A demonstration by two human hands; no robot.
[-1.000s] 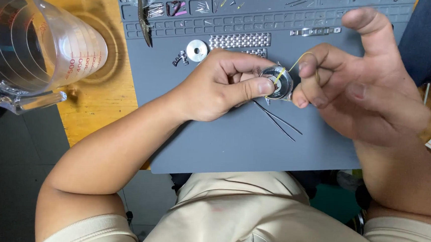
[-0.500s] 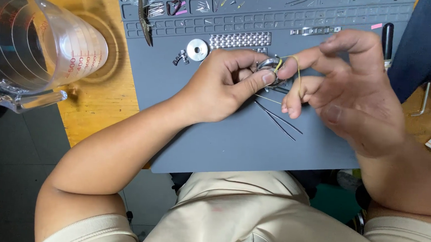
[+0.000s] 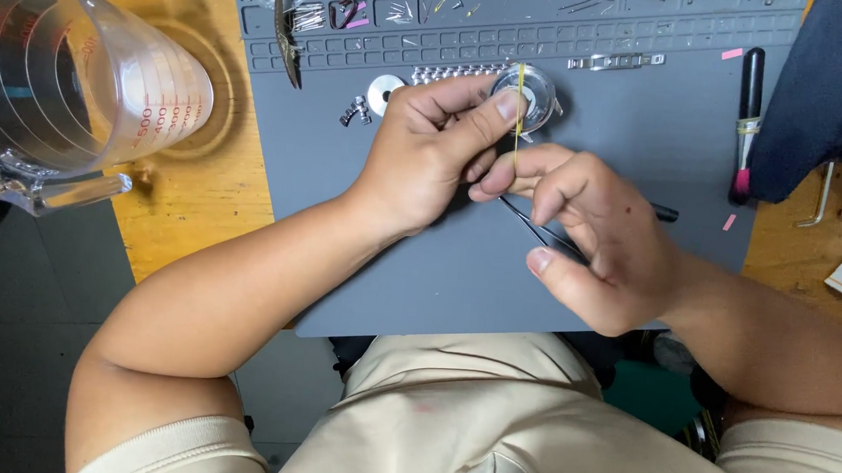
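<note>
Grey mat on the bench is carrying the work. The right hand is gripping tweezers and pinching a thin yellow strip; the left hand is pressing the round watch case. Keeping the strip taut and the case pinned should help. Since a second ago, both hands have dropped onto the mat and the strip has straightened.
</note>
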